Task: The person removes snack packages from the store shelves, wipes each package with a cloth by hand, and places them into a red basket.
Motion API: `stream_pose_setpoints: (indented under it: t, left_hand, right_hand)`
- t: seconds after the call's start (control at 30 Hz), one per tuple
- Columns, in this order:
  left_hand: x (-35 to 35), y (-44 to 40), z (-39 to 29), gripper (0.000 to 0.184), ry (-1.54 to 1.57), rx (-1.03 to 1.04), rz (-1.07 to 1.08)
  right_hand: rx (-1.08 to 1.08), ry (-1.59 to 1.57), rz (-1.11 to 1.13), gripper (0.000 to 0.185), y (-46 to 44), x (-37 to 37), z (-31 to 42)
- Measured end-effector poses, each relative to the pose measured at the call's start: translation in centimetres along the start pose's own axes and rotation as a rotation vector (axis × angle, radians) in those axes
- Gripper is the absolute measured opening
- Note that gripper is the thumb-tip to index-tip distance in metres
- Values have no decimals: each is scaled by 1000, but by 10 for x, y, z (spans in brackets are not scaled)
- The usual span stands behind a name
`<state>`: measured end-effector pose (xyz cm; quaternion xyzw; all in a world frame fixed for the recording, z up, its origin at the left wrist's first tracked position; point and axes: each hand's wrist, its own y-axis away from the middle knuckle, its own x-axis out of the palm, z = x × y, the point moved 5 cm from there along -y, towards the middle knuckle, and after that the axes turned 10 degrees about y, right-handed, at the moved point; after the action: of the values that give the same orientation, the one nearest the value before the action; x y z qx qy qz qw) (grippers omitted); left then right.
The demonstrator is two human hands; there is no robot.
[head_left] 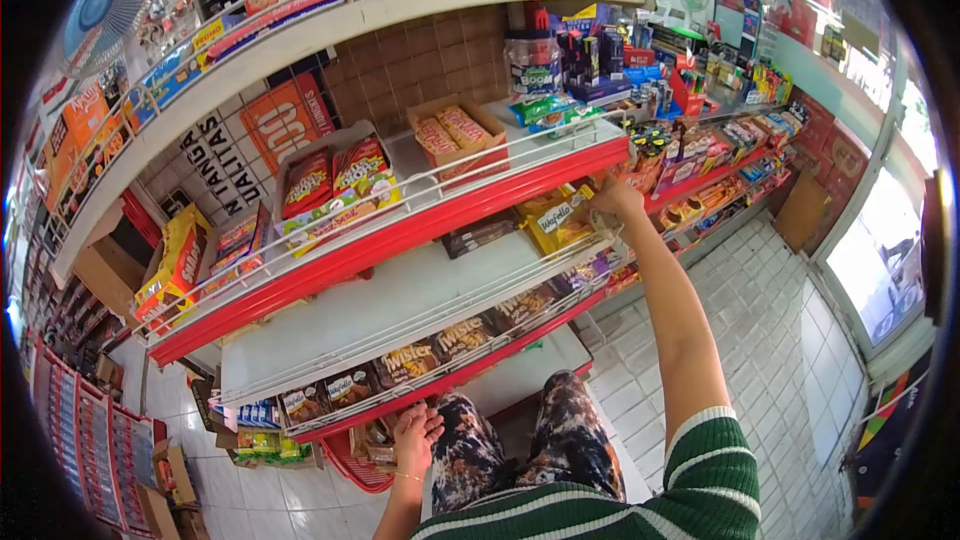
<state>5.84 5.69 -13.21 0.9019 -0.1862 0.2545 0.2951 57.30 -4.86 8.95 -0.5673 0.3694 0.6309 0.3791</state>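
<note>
My right hand [618,200] reaches to the right end of the middle shelf, with its fingers closed at the edge of a yellow Wafello wafer pack [556,224]; the fingertips are partly hidden. The pack leans under the red-edged upper shelf, beside a dark brown pack [480,235]. My left hand [415,434] is low, near the red edge of the lower shelf, its fingers loosely bent and apart with nothing in them. Behind that edge stands a row of dark Wafello packs [350,388] and Twister packs [408,363].
A wire rail [400,333] runs along the middle shelf [370,292]. Above, the upper shelf holds snack boxes [458,140] and a clear jar [533,62]. A red basket [360,465] is on the floor by my left hand. At right are more snack racks [720,165] and a glass door [890,240].
</note>
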Motion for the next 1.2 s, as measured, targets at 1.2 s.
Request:
stream_pose_setpoints:
  t: [1.2]
  left_hand:
    - [124,71,9,43,335,-326,452]
  right_hand:
    - [-163,-1752,7,28,279,103,56]
